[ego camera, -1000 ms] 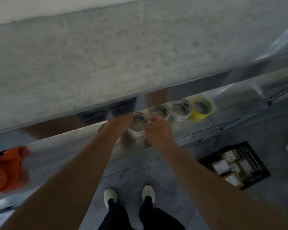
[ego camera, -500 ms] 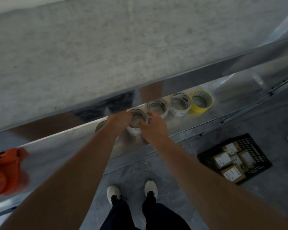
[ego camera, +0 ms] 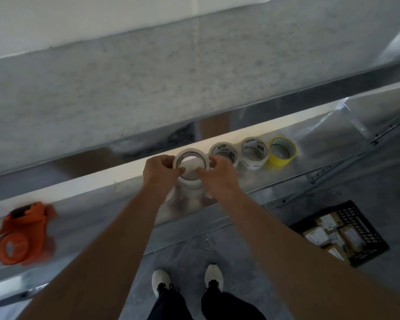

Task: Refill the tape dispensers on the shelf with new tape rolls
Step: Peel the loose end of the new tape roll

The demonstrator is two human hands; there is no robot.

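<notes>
A row of tape rolls lies on the metal shelf (ego camera: 310, 158). Both hands hold the leftmost white tape roll (ego camera: 189, 155), tilted up a little off the shelf. My left hand (ego camera: 159, 172) grips its left rim and my right hand (ego camera: 217, 174) grips its right rim. To its right lie two more white rolls (ego camera: 224, 151) (ego camera: 254, 152) and a yellow roll (ego camera: 282, 151). An orange tape dispenser (ego camera: 23, 234) lies on the shelf at the far left, apart from my hands.
A concrete wall rises behind the shelf. A black crate (ego camera: 360, 227) with several small cardboard boxes sits on the grey floor at the lower right. My two shoes (ego camera: 187, 280) stand on the floor below the shelf edge.
Both hands have closed round the leftmost white roll and tipped it up from the shelf. The view has shifted, so the dispenser shows more fully at the left.
</notes>
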